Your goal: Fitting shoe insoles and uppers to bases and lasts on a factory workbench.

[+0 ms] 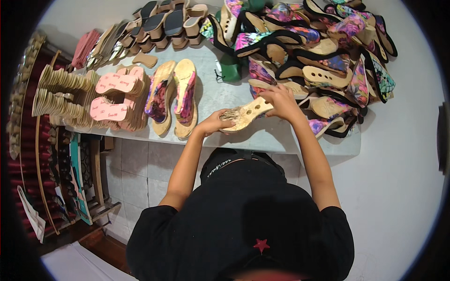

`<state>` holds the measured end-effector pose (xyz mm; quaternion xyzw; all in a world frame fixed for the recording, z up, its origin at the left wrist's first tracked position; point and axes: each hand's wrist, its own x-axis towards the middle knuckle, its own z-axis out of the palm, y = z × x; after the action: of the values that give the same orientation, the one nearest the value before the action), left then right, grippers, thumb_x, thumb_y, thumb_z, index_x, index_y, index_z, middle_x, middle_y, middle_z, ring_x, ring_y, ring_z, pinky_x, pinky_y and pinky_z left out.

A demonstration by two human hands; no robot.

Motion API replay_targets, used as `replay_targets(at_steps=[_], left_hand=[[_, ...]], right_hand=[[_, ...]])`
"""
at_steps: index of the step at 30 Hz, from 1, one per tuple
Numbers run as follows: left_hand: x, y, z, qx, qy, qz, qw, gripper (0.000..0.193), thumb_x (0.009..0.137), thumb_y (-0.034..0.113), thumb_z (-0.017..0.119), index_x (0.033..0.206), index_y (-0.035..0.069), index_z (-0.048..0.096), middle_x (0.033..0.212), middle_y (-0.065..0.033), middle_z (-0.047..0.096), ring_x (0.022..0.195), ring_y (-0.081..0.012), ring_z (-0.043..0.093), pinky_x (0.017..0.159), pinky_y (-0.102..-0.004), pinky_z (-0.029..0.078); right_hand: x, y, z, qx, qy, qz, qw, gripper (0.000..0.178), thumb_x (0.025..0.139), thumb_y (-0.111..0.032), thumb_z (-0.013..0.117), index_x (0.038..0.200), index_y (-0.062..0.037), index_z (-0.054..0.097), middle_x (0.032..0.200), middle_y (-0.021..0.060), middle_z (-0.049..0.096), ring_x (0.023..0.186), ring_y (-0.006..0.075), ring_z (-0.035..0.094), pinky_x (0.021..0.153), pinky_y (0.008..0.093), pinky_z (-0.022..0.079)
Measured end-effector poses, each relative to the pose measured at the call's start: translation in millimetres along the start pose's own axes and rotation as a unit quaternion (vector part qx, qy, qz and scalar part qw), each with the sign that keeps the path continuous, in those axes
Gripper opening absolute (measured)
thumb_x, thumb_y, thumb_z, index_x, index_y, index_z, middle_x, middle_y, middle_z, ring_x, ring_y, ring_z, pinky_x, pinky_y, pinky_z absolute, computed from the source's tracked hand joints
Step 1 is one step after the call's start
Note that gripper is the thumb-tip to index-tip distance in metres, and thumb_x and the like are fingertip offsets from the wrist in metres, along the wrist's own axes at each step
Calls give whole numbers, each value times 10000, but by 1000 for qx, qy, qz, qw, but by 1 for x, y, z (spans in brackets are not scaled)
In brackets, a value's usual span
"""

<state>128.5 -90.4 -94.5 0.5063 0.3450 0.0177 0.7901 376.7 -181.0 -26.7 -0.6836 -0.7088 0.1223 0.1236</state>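
Above the table's near edge, a pale cork-coloured wedge sole (240, 116) is held tilted, its face with round holes turned up. My left hand (213, 123) grips its lower left end, thumb lying on the rough, flaky surface. At the upper right end my right hand (282, 102) is closed round it, hiding that tip. Whether a fabric upper is attached underneath cannot be seen. Just left of my left hand stand two floral wedge sandals (184, 100) side by side. A heaped pile of floral wedge sandals (323, 75) with black trim lies beyond my right hand.
On the left of the grey table (211, 58) are stacks of pink printed insoles (110, 108) and rows of pale sole pieces (61, 93). Black-topped heeled soles (159, 23) line the back. A green object (229, 69) sits mid-table. A rack (86, 182) stands at lower left.
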Motion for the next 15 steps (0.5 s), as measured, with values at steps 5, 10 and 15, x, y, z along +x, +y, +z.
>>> replay_targets(at_steps=[5, 10, 15], left_hand=[[-30, -42, -2, -102, 181, 116, 971, 631, 821, 107, 631, 1323, -3, 266, 1199, -124, 488, 1039, -161, 519, 778, -284, 498], [-25, -103, -10, -179, 239, 178, 938, 592, 876, 85, 546, 1349, 16, 196, 1267, -139, 426, 1178, -217, 410, 983, -310, 342], [-38, -101, -26, 299, 241, 139, 913, 710, 761, 214, 685, 1318, 15, 291, 1194, -213, 447, 1074, -269, 471, 923, -322, 374]], right_hand=[[23, -43, 58, 107, 288, 127, 943, 722, 625, -235, 746, 1232, -40, 408, 1158, 217, 413, 1104, 367, 384, 930, 467, 318], [45, -85, 122, 401, 28, 200, 894, 708, 728, -328, 666, 1175, 126, 358, 1072, 305, 500, 1057, 419, 482, 918, 398, 390], [61, -91, 172, 284, 56, 146, 946, 570, 716, -211, 656, 1149, 79, 423, 1017, 273, 543, 986, 391, 524, 857, 422, 419]])
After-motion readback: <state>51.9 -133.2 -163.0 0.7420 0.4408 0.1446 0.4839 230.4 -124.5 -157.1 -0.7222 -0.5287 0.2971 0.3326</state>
